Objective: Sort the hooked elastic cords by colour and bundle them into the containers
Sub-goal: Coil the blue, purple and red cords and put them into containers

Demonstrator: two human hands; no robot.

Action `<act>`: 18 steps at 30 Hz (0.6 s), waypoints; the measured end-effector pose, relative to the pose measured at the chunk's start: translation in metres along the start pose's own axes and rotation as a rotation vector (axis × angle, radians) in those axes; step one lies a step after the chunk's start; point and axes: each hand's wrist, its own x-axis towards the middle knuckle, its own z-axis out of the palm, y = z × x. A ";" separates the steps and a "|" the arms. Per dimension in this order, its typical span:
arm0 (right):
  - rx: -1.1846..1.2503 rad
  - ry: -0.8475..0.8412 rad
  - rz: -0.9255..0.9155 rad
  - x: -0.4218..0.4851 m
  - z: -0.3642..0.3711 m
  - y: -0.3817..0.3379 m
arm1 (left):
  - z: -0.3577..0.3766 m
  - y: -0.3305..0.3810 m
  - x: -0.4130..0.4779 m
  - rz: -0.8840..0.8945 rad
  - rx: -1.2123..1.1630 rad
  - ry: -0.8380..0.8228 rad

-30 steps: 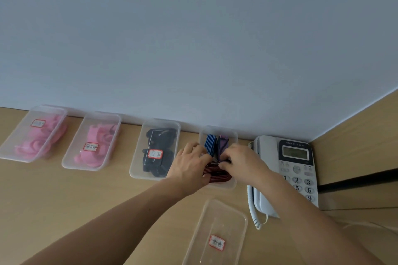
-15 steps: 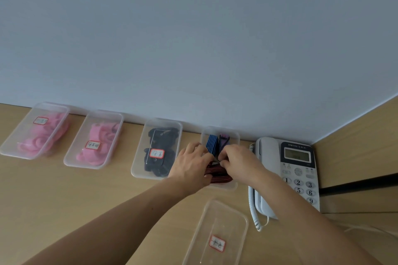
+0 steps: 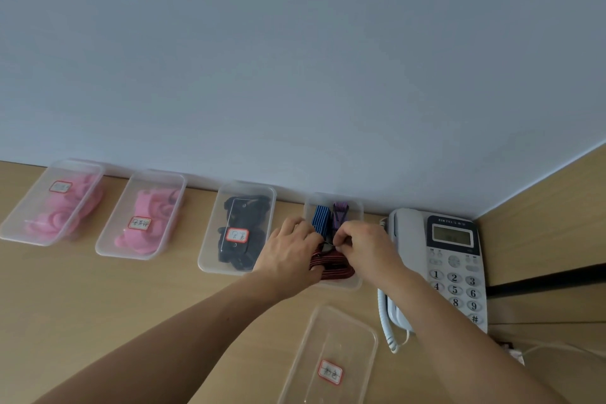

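Two hands meet at centre-right of the frame: your left hand grips the red cord bundle in the mixed container, your right hand pinching its hook (barely visible). The bundle's long axis runs left-right; the empty container waits just below.

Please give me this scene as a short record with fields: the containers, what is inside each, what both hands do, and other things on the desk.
surface: wooden desk against a pale wall
left two containers: pink items
third container: black items
fourth container: blue bundle, purple bundle, red cords
near container: no cords seen, labelled
left hand: on the red cords
right hand: fingers pinched at the red cords
other: telephone at right
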 end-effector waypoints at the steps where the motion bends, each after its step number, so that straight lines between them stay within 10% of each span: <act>1: -0.003 0.026 -0.004 -0.001 0.004 0.001 | 0.000 0.000 0.000 -0.004 -0.005 0.030; 9: -0.226 0.286 -0.087 -0.014 0.014 0.007 | -0.003 0.000 0.004 -0.027 0.017 0.035; 18: -0.483 0.097 -0.070 -0.031 0.029 0.006 | -0.001 0.003 0.002 -0.020 0.046 0.064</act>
